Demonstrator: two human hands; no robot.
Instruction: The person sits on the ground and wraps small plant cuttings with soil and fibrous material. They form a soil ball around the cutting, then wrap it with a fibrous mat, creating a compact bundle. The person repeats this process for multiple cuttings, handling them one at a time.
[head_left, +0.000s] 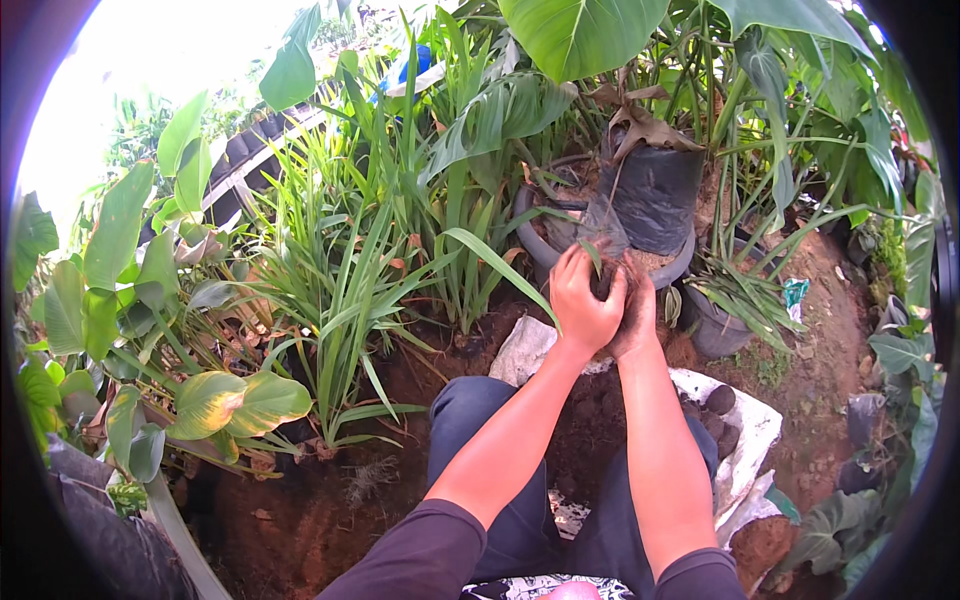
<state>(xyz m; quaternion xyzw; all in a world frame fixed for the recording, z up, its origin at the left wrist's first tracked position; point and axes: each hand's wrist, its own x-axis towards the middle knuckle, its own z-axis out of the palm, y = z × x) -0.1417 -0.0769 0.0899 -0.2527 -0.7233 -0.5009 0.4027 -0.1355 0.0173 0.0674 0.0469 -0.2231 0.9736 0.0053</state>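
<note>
My left hand (589, 300) and my right hand (636, 304) are cupped together around a dark clump of soil (602, 283), with a small green leaf (592, 255) showing above it. Soil stains the fingers. Just beyond the hands stands a round grey pot (679, 266) with a black plastic grow bag (651, 199) in it. Below the hands, dark soil (596, 420) lies on a white sack (750, 420) between my knees. Small dark cylinders (720, 401) rest on the sack at the right.
Long-leaved green plants (337, 300) crowd the left side. Large broad leaves (585, 34) hang over the top. A smaller grey pot (716, 322) stands right of the hands, near a bare earth slope (817, 360). A curved grey rim (176, 532) lies at the lower left.
</note>
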